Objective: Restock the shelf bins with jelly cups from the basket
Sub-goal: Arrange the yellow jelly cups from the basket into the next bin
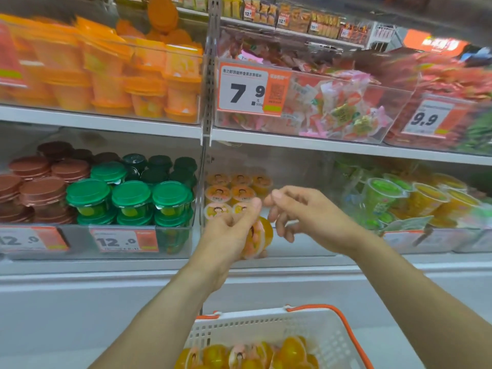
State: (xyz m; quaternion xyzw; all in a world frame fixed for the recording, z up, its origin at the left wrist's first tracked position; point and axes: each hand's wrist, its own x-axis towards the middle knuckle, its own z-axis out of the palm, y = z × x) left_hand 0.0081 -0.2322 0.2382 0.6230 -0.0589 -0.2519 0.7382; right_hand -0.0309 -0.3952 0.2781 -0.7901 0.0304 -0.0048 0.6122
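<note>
Left hand [234,230] grips an orange jelly cup [259,237] on its side, fingers hiding most of it. Right hand [300,211] just beside, loosely curled, holding nothing we can see. Bin [292,166] stock behind both is blurred; basket [269,328] below is cut off.

Two hands [231,230], one white basket [266,323], four readable price tags [250,89], one held jelly cup [259,237]

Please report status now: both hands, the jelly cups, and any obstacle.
Left hand grips orange jelly cups at the clear bin. Right hand empty, fingers loosely curled. Basket below holds more. Nothing blocks the bin.
</note>
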